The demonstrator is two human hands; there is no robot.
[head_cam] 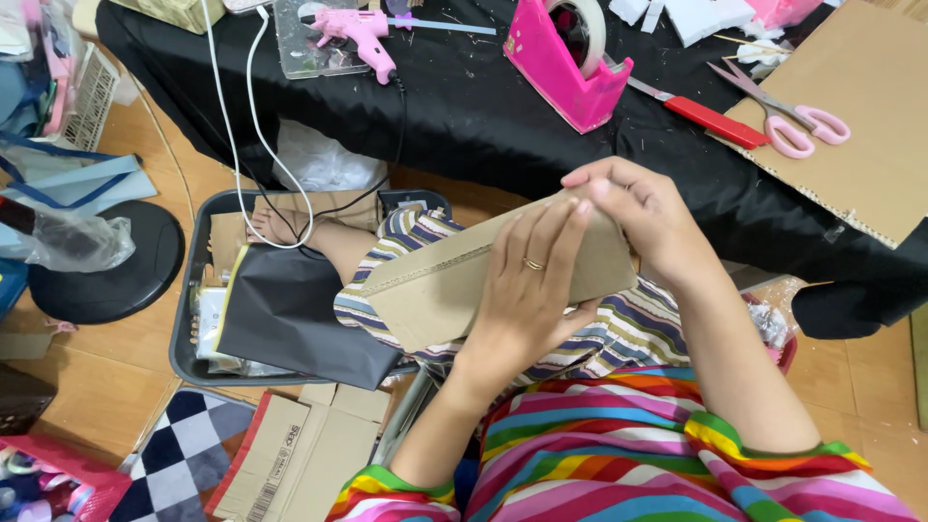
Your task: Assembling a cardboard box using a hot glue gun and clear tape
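Seen from above, a person in a rainbow-striped top holds a folded piece of brown cardboard (pixel 483 280) in the centre of the frame, over their lap. The left hand (pixel 527 290) lies flat across the front of the cardboard, fingers (pixel 551 242) spread slightly and pressed against it, a ring on one finger. The right hand (pixel 643 213) grips the cardboard's upper right end, its fingers curled over the edge; the fingertips behind the cardboard are hidden. The left hand covers much of the cardboard's middle, so its fold lines there cannot be made out.

Across the top of the frame a surface (pixel 483 126) draped in black cloth carries a pink glue gun (pixel 362 34), a pink tape dispenser (pixel 565 63) partly cut off by the upper edge, a red utility knife (pixel 710 121) and pink-handled scissors (pixel 788 116) lying on a large cardboard sheet (pixel 860 126). A white cable (pixel 242 116) hangs from the surface down toward the floor.

At centre left, a dark tray (pixel 188 309) on the wooden floor holds a black sheet (pixel 290 309) and scraps that are hard to identify. A bare foot shows just above it. Flattened boxes (pixel 295 454) lie at lower left, half hidden by the person's arm.
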